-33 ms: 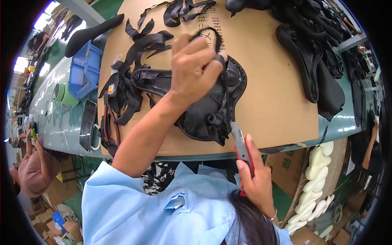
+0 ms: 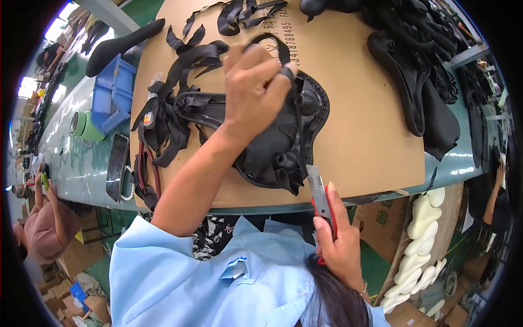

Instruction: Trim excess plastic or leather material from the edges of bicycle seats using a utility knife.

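Black saddle cover: lies underside up on the cardboard sheet, near its front edge; long axis runs left to right.
Left hand: fingers pinched shut on a black trim strip at the cover's far rim, lifting it.
Right hand: fist closed round a red utility knife, blade pointing up toward the cover's near edge.
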The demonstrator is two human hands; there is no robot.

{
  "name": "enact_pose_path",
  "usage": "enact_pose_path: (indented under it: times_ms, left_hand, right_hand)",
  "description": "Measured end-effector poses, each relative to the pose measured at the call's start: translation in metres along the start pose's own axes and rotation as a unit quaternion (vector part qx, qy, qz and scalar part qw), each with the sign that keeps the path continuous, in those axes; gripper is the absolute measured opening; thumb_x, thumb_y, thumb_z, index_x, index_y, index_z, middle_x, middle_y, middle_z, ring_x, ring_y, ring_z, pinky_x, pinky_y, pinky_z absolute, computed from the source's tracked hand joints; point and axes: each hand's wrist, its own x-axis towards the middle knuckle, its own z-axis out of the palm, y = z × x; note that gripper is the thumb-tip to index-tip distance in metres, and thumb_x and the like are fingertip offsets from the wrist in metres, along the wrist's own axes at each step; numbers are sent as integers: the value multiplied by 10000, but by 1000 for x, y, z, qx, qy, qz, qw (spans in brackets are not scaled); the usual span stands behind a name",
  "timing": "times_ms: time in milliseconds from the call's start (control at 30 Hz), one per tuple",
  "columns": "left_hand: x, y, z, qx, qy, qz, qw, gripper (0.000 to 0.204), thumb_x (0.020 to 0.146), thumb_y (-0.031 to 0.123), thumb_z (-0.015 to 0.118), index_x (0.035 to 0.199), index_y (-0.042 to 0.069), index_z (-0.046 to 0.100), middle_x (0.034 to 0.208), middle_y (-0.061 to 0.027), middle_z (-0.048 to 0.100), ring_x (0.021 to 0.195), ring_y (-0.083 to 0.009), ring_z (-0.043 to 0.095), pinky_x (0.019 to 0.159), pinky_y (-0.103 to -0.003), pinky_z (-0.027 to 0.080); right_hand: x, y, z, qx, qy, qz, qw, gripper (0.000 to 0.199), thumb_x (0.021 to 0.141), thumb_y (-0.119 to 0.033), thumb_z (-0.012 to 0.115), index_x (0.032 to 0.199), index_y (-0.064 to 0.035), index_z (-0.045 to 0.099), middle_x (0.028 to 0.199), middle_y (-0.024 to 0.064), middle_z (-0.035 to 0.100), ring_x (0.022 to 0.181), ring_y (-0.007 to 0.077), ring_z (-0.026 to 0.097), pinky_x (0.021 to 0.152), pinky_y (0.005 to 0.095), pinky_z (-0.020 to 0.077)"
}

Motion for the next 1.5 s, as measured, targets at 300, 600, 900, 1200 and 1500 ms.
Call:
enact_pose_path:
  times_ms: [300, 600, 900, 1200, 1500]
  left_hand:
    - [-48, 24, -67, -63, -263, -354, 895, 285, 946, 271, 577, 911, -9, 615, 910, -31, 497, 794, -99, 459, 675, -251, 368]
    - [-13, 38, -47, -401, -301, -339, 796, 375, 1013, 299, 387, 834, 9, 544, 664, -33, 490, 570, -120, 472, 569, -248, 400]
    - [30, 24, -91, -558, 27, -126, 820, 255, 944, 325, 552, 812, 108, 555, 638, 14, 390, 526, -103, 307, 493, -277, 264]
    - [-22, 39, -63, -340, -401, -370, 766, 216, 808, 188, 689, 721, 12, 600, 686, -37, 572, 699, -193, 500, 697, -307, 408]
    - [-20, 19, -80, -717, 98, -264, 637, 169, 871, 104, 585, 836, -32, 679, 768, -60, 635, 717, -121, 558, 832, -277, 455]
  right_hand:
    - [92, 8, -97, -235, -51, -220, 945, 512, 845, -137, 661, 1339, -226, 559, 942, 118, 700, 676, 300, 654, 609, 357, 499]
    - [115, -10, -80, -218, -221, -267, 912, 549, 818, -121, 675, 1343, -221, 553, 947, 98, 702, 647, 300, 636, 591, 361, 494]
    - [15, -28, -66, -359, -67, -160, 917, 571, 854, -175, 672, 1398, -185, 498, 548, 60, 456, 450, 231, 502, 459, 370, 375]
    - [2, -53, -50, -425, -70, -93, 898, 567, 866, -116, 640, 1406, -140, 468, 830, 140, 690, 642, 321, 652, 562, 379, 486]
    - [-37, -15, -8, -385, 52, -102, 916, 581, 905, -234, 624, 1442, -135, 423, 658, 104, 618, 482, 275, 587, 440, 368, 424]
